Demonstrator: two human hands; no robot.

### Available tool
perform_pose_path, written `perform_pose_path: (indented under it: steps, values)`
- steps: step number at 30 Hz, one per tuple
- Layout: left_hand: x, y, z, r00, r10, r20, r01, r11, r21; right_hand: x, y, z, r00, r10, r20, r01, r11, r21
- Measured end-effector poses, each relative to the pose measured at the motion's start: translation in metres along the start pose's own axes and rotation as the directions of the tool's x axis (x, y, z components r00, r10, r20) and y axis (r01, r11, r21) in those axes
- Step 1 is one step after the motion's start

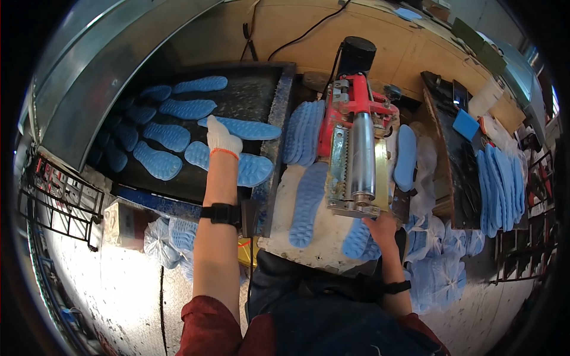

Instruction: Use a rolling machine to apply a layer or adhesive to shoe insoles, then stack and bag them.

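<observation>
My left hand, in a white knit glove with an orange cuff, is closed over the left end of a blue bumpy insole on the dark bench. Just below its wrist another blue insole lies partly under my forearm. My bare right hand is at the front end of a red machine with a metal roller. Its thumb and fingers close at the upper end of a blue insole; the machine's edge partly hides the fingertips. A second insole overlaps that one.
Several insoles lie in rows on the dark bench. One insole rests left of the roller, beside a stack. More insoles stand at the right. Clear bags of insoles are below. A black cable hangs near my left arm.
</observation>
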State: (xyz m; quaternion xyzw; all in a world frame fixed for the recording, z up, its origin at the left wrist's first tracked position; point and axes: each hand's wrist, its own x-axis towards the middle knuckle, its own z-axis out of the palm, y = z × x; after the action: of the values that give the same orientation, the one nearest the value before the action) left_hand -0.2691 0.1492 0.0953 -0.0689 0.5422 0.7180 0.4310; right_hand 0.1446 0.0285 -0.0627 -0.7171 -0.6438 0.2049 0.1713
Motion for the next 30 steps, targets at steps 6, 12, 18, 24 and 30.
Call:
perform_pose_path:
  steps: [6, 12, 18, 24, 30]
  values:
    - [-0.025, -0.011, -0.024, 0.939, 0.322, 0.117, -0.332, 0.940, 0.079, 0.002, 0.011, -0.003, 0.998, -0.026, -0.053, 0.044, 0.922, 0.384]
    - [-0.098, -0.037, -0.058, 0.705, 0.409, 0.580, -0.456, 0.887, -0.071, -0.008, -0.023, -0.041, 0.981, 0.105, 0.161, -0.183, 0.266, 0.946]
    - [-0.151, -0.064, -0.048, 0.661, 0.304, 0.686, -0.341, 0.936, -0.086, 0.006, -0.039, -0.095, 0.781, -0.277, -0.560, 0.495, 0.821, 0.285]
    - [-0.181, -0.071, -0.031, 0.591, 0.268, 0.761, -0.354, 0.934, -0.054, 0.013, -0.069, -0.122, 0.670, -0.454, -0.588, 0.586, 0.809, 0.042]
    - [-0.186, -0.074, -0.006, 0.363, 0.302, 0.881, -0.458, 0.882, -0.114, 0.009, -0.093, -0.127, 0.646, -0.538, -0.541, 0.671, 0.738, 0.067]
